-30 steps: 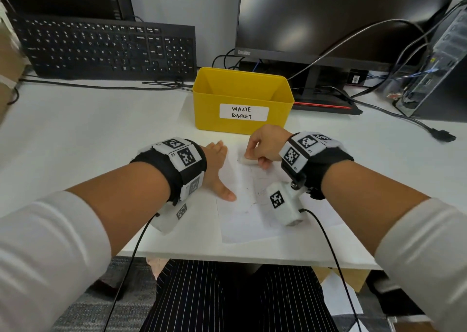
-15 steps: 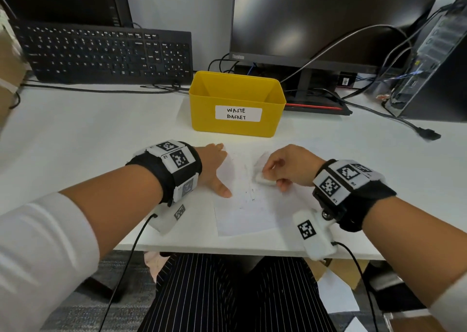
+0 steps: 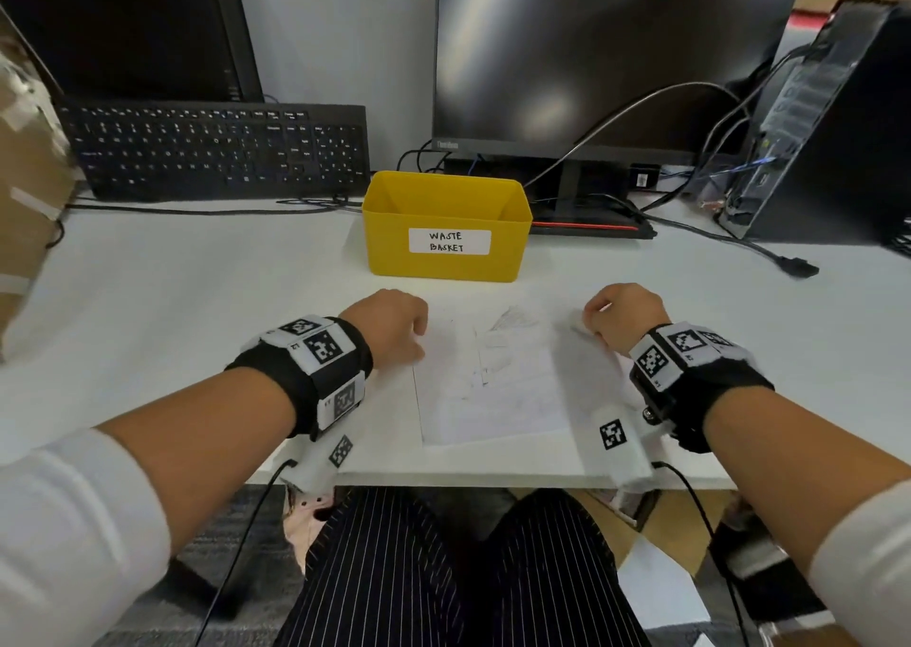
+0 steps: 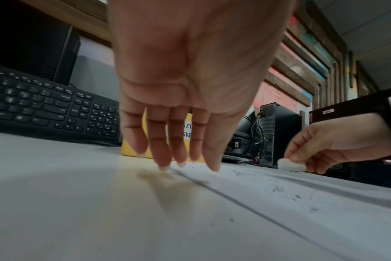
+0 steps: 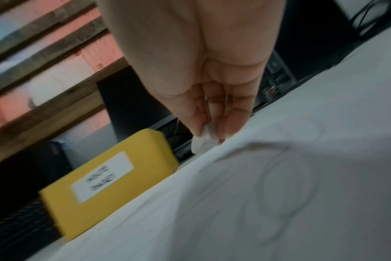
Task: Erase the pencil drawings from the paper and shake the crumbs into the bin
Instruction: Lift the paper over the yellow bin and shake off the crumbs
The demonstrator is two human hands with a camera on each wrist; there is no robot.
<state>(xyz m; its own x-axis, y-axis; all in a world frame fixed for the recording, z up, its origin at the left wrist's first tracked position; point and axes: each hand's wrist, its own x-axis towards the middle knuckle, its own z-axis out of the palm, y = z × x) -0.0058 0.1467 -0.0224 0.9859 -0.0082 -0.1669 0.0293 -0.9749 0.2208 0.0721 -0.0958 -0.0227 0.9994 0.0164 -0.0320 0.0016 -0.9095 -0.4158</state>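
Note:
A white sheet of paper (image 3: 493, 390) with faint pencil lines lies on the white desk, near the front edge. My left hand (image 3: 394, 323) hovers at the paper's left edge; its fingers (image 4: 165, 155) hang straight down and hold nothing. My right hand (image 3: 618, 314) is at the paper's far right corner and pinches a small white eraser (image 4: 290, 165) (image 5: 203, 141) low over the sheet. Dark crumbs (image 4: 277, 189) lie scattered on the paper. Just beyond the sheet stands the yellow bin (image 3: 446, 225), labelled WASTE BASKET.
A black keyboard (image 3: 222, 151) leans at the back left, and a dark monitor (image 3: 616, 55) stands behind the bin. Cables (image 3: 715, 237) and a computer tower (image 3: 828, 129) fill the back right. A cardboard box (image 3: 24, 203) sits at the far left.
My right hand has carried the eraser from the middle of the paper out to its far right corner. My left hand has lifted from lying flat on the paper's left edge.

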